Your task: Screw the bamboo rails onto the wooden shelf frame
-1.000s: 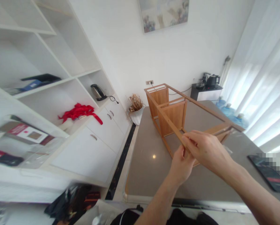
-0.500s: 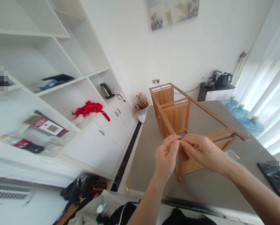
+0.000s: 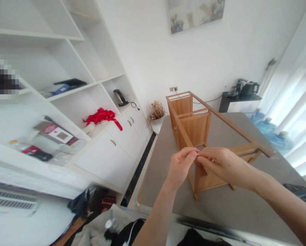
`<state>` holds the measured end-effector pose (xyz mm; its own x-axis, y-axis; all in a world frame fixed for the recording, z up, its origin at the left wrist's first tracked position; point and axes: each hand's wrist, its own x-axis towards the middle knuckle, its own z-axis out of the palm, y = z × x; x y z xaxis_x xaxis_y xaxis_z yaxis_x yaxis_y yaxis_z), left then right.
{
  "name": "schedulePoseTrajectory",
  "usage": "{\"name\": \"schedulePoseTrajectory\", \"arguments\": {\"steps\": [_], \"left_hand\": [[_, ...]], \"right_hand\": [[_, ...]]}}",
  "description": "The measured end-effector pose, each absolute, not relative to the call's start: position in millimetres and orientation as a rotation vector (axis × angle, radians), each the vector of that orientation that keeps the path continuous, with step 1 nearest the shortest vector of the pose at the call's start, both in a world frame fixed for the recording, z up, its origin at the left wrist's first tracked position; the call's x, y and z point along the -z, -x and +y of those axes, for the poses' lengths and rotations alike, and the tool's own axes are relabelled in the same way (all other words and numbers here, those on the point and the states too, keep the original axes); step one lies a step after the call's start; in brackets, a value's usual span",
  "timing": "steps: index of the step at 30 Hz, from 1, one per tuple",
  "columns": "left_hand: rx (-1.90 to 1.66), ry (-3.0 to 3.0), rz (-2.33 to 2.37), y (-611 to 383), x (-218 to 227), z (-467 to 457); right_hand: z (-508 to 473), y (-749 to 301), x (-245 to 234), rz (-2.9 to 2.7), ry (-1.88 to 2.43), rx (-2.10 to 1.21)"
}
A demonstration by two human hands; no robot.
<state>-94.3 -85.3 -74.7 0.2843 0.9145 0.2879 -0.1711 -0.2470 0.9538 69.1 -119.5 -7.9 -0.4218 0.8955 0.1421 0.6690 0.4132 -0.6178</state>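
One small pale piece [image 3: 198, 154], too tiny to identify, sat pinched between the close-set fingertips of the left hand [image 3: 181, 167] and the right hand [image 3: 219, 164]. So slight a grip could have let it slip and drop through the open wooden frame [image 3: 195, 129] onto the surface [image 3: 158, 171]. The wooden frame lay there, beneath and beyond the hands; a bump could have shifted it. Its long axis ran near to far, the far end angled left; which end was its top was unclear.

I see a smooth, open-sided brown wooden frame [image 3: 195, 130]. The wide grey tabletop [image 3: 156, 167] looks smooth too.
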Motion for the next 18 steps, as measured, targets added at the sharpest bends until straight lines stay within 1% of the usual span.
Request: {"name": "schedulePoseTrajectory", "arguments": {"steps": [6,9,13,18], "left_hand": [[-1.381,-1.244,0.954,95.6,79.0,-102.8],[-1.253,-1.156,1.024,92.5,85.5,-118.4],[-1.006,-1.321,0.996,83.3,89.5,-135.0],[-1.01,-1.476,1.058,76.7,92.2,-140.1]], "right_hand": [[-117.0,-67.0,-3.9,-2.226,1.304,-0.608],[-115.0,-74.5,-7.6,-2.2,1.25,-0.603],[-108.7,-87.6,-6.5,-2.299,1.203,-0.69],[-102.9,-90.7,-1.7,-2.389,1.104,-0.796]]}}
